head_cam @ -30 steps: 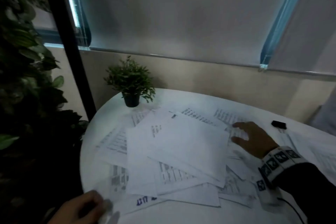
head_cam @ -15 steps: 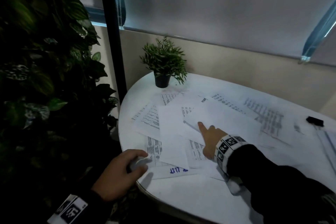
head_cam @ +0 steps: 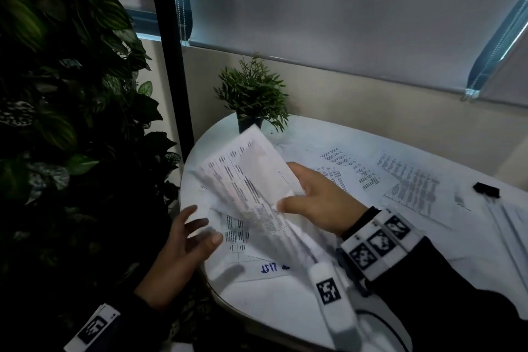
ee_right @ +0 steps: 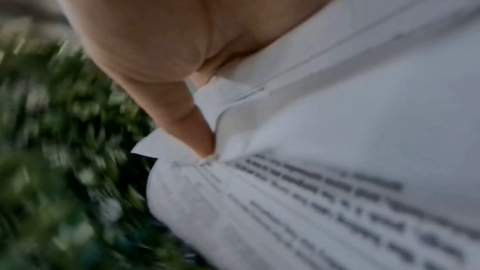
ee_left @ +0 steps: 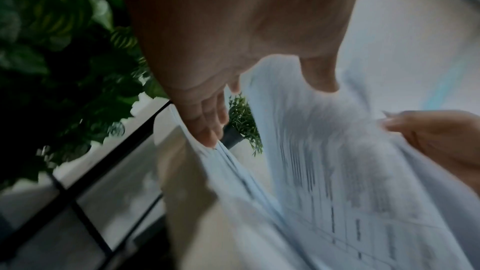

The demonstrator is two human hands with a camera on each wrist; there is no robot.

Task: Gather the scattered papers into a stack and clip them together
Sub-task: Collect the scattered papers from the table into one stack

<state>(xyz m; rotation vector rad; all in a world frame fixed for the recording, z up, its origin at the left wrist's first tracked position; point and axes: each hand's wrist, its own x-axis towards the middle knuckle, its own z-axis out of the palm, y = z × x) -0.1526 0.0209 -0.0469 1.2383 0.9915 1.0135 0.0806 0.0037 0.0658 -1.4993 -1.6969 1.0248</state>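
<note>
My right hand (head_cam: 287,186) grips a bundle of printed papers (head_cam: 245,180) and holds it tilted above the left side of the round white table (head_cam: 271,303); the thumb lies on top and the fingers are behind. The right wrist view shows a finger pressed into the bundle's (ee_right: 311,192) folded corner. At the table's left edge, my left hand (head_cam: 197,226) has its fingers spread and touches the lower sheets and the lifted bundle (ee_left: 337,171). More printed sheets (head_cam: 408,183) lie flat to the right. A black binder clip (head_cam: 485,190) rests at the far right.
A small potted plant (head_cam: 251,100) stands at the table's back left, just behind the lifted papers. Dense dark foliage (head_cam: 71,94) and a black post (head_cam: 168,66) are left of the table. A sheet with blue handwriting (head_cam: 271,267) lies near the front edge.
My right hand has picked the gathered sheets off the table and tilted them up. My left hand has moved from the table's front edge up to the papers. The view has shifted left.
</note>
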